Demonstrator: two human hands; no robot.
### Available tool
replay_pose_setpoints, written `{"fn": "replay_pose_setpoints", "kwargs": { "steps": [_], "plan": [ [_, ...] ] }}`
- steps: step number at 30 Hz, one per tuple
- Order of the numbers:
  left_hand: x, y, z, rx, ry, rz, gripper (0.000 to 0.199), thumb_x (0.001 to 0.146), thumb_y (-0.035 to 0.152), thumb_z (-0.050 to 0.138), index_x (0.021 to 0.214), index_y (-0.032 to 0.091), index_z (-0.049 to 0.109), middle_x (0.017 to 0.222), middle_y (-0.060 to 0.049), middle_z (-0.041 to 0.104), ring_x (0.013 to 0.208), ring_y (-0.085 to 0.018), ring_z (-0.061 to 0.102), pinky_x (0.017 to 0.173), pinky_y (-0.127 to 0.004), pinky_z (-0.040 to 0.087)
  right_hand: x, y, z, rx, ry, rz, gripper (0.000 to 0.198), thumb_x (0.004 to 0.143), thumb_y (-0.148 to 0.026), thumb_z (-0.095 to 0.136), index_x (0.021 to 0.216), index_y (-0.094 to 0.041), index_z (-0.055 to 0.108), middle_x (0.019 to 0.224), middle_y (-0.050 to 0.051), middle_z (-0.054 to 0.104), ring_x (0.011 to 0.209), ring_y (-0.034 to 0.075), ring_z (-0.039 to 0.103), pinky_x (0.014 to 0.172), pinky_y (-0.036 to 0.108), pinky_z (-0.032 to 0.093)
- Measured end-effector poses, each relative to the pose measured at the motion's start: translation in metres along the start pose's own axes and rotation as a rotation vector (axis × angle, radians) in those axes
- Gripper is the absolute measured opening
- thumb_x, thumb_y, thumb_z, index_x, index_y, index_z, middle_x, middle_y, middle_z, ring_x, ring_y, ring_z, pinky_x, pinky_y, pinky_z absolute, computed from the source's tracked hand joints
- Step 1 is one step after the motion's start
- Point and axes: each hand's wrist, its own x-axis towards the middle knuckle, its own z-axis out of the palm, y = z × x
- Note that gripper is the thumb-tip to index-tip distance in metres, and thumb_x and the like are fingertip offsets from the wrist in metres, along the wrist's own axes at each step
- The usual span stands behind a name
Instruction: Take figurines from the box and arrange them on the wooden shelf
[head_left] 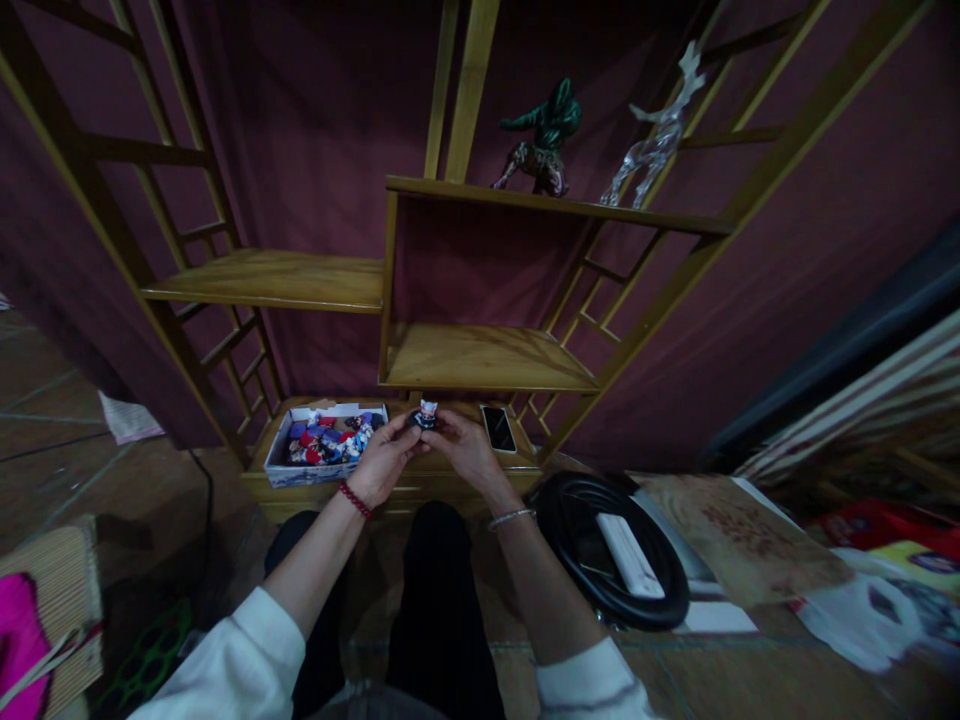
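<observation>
Currently, the left hand [382,462] and right hand [469,455] pinch the figurine [427,414] between their fingertips, just right of the box [309,476]. Small figures [330,442] lie inside the box. The phone [498,428] lies farther right of the box; the coil [550,517] rests on the floor, beyond the phone from the box.

Illumination is low. Soft shadows cross the wall [322,130]; small highlights mark the deer [651,150]. Wide-angle distortion splays the posts [671,298]. Detail softens toward the edges.
</observation>
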Motion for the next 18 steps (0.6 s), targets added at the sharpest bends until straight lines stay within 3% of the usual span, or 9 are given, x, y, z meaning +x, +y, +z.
{"fn": "replay_pose_setpoints", "kwargs": {
  "steps": [18],
  "plan": [
    [0.008, 0.003, 0.01, 0.113, 0.125, 0.108, 0.031, 0.062, 0.02, 0.07, 0.091, 0.015, 0.06, 0.082, -0.002, 0.064, 0.073, -0.011, 0.057, 0.069, -0.026, 0.045, 0.011, 0.005, -0.003, -0.096, 0.083, -0.099, 0.033, 0.073, -0.031, 0.063, 0.105, -0.023, 0.061, 0.1, 0.002, 0.065, 0.087, 0.016, 0.06, 0.08, 0.03, 0.048]
  ]
}}
